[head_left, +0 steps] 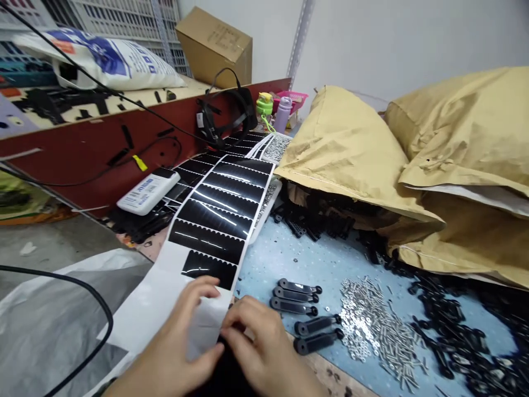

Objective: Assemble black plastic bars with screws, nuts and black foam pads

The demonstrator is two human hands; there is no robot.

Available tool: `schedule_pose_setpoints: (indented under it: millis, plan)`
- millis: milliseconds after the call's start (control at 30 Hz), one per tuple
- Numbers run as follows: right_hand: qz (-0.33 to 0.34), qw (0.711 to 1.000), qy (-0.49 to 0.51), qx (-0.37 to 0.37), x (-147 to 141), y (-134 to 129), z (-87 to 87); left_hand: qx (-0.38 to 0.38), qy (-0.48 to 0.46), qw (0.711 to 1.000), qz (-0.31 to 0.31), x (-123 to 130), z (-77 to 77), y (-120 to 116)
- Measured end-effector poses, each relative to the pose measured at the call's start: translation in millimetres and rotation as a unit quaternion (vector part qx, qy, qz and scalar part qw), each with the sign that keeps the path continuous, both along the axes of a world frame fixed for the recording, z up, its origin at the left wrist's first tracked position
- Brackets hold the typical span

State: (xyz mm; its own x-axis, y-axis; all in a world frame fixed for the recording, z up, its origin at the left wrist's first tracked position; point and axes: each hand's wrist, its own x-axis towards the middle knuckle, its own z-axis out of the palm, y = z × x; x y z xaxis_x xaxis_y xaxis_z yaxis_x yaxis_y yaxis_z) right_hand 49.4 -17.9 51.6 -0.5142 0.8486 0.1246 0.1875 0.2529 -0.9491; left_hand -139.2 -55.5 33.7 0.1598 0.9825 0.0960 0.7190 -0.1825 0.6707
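Two hands work close together on a long white backing strip (140, 311) of black scalloped labels (212, 234), laid over a blue mat (285, 264). The left hand (177, 331) rests spread on the strip; the right hand (256, 344) curls narrow at its end, grip hidden, just beside black plastic clips (295, 295).

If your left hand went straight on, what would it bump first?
Probably the nearest black label on the strip, just ahead of the left hand, though depth is hard to judge.
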Motion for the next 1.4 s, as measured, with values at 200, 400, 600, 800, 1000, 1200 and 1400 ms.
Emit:
schedule_pose_setpoints:
  millis: [200,400,600,800,1000,1200,1400]
  plan:
    - [-0.114,0.980,-0.093,-0.136,-26,14,-37.1,0.104,0.155,0.982,-0.006,-28,-17.7,-16]
    - [-0.135,0.912,-0.377,0.092,-51,18,-52.8,0.136,0.274,0.949,-0.079,-10,-43.9,-14]
    - [-0.156,0.930,-0.273,0.189,8,-6,-23.5,0.156,0.260,0.950,-0.081,-6,-55.7,1]
    - [-0.297,0.895,-0.251,0.218,118,-61,-33.2,0.161,0.232,0.956,-0.082,16,-67.4,26]
    - [-0.261,0.846,-0.409,0.222,125,-68,-65.8,0.137,0.144,0.977,-0.072,55,-41.8,39]
    - [-0.301,0.803,-0.420,0.297,108,-49,-90.6,0.074,0.130,0.963,-0.225,106,-35.3,40]
    - [-0.234,0.839,-0.418,0.259,95,-23,-75.2,0.075,0.098,0.974,-0.188,132,-47.6,59]
